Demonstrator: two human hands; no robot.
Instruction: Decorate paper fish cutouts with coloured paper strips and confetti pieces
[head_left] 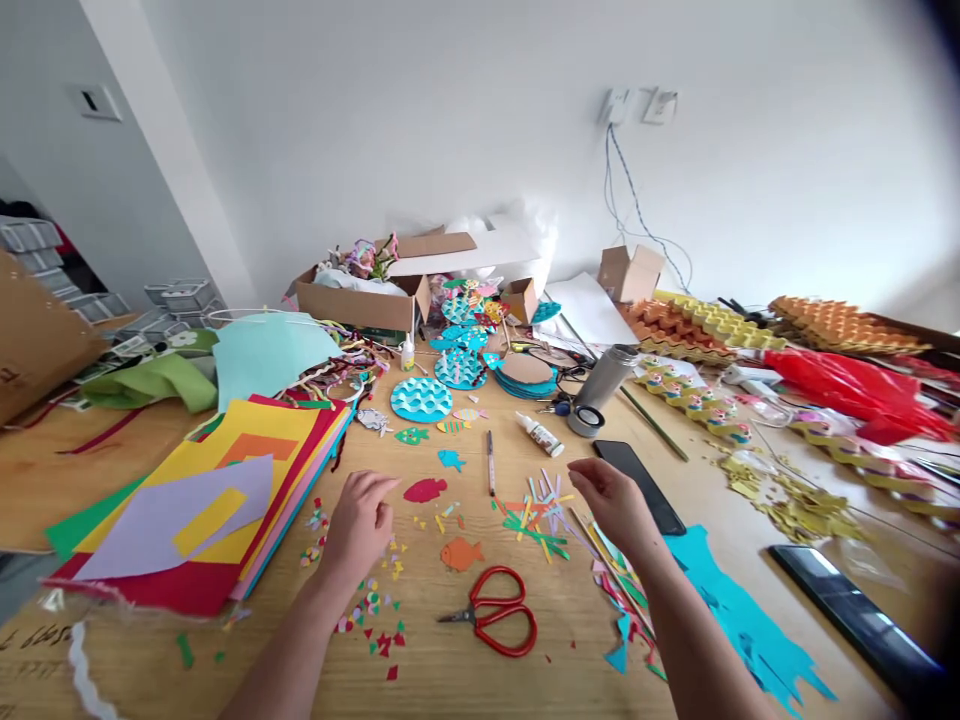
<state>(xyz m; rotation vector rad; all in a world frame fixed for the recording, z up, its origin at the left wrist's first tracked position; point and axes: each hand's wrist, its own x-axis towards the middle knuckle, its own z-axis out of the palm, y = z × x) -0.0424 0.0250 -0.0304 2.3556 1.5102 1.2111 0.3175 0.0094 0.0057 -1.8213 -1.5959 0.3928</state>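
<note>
My left hand hovers over the table with fingers loosely bent, thumb apart, nothing between them. Close to its fingertips lies a red paper fish. My right hand is on the other side, empty too, its fingers loosely bent beside a pile of thin coloured paper strips. Between the hands are an orange paper fish, a pen and red-handled scissors with nearly closed blades. A blue paper fish and a green spotted one lie farther back.
Coloured sheets are stacked at left. Behind are a glue bottle, a grey flask, a blue wavy disc and a cardboard box. A black phone and torn blue paper lie at right.
</note>
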